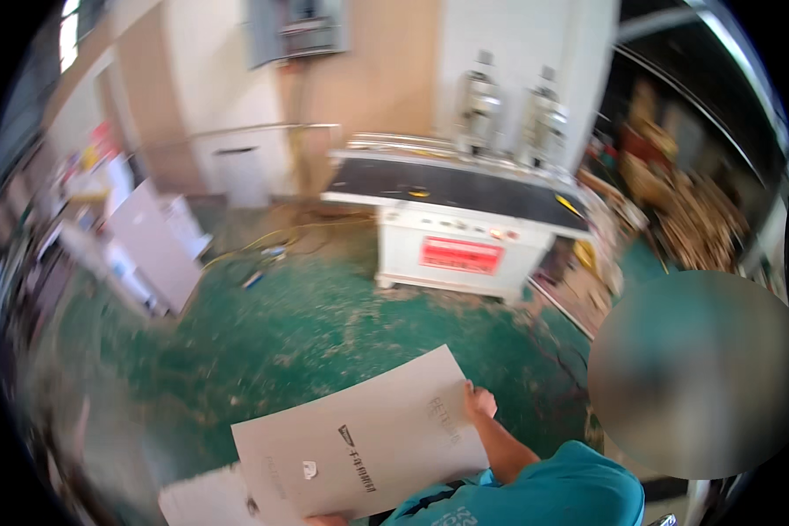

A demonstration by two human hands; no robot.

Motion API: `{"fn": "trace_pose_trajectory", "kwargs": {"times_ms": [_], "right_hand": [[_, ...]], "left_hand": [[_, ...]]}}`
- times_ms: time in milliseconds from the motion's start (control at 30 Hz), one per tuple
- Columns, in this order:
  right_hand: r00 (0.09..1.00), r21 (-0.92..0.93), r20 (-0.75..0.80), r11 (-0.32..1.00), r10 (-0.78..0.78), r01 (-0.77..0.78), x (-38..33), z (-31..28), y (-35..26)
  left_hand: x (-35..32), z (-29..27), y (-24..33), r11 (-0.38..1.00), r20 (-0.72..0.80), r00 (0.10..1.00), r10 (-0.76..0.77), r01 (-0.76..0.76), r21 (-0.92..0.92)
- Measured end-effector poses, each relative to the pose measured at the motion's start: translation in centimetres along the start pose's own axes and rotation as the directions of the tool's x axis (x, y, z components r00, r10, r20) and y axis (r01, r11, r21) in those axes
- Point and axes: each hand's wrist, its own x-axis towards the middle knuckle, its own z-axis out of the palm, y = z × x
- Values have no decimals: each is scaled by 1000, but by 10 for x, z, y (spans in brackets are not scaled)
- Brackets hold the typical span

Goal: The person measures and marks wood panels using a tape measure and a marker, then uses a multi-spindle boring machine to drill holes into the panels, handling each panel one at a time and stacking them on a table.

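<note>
A large pale grey board (307,434) with dark print and a small white label is held slanted in front of my body. My right hand (480,401) is closed around its right edge, thumb on the printed face. A little of my left hand (326,520) shows at the board's lower edge, by the bottom of the picture; its fingers are hidden. Another whitish panel (203,500) lies partly beneath the board at the lower left. My teal sleeve (579,482) comes in from below.
Ahead stands a white machine table (447,245) with a dark top and two upright metal cylinders. Panels (153,245) lean at the left. A yellow cable (254,250) crosses the green floor (280,342). Wood scraps (701,219) are piled at the right; a blurred round patch covers the right side.
</note>
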Motion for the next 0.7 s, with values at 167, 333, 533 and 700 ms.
{"fn": "trace_pose_trajectory", "kwargs": {"times_ms": [167, 333, 533, 700], "right_hand": [[957, 278, -71, 927, 281, -252, 101, -43, 130], [909, -105, -417, 994, -10, -37, 226, -25, 238], [708, 390, -609, 912, 358, -126, 340, -65, 367], [645, 993, -74, 118, 761, -25, 417, -111, 275]], "left_hand": [[-1, 157, -87, 946, 36, 997, -75, 59, 319], [-5, 334, -193, 871, 140, 988, -61, -16, 492], [-88, 536, -341, 888, 547, 702, -457, 320, 331], [-67, 649, -407, 904, 631, 674, -384, 135, 406]]}}
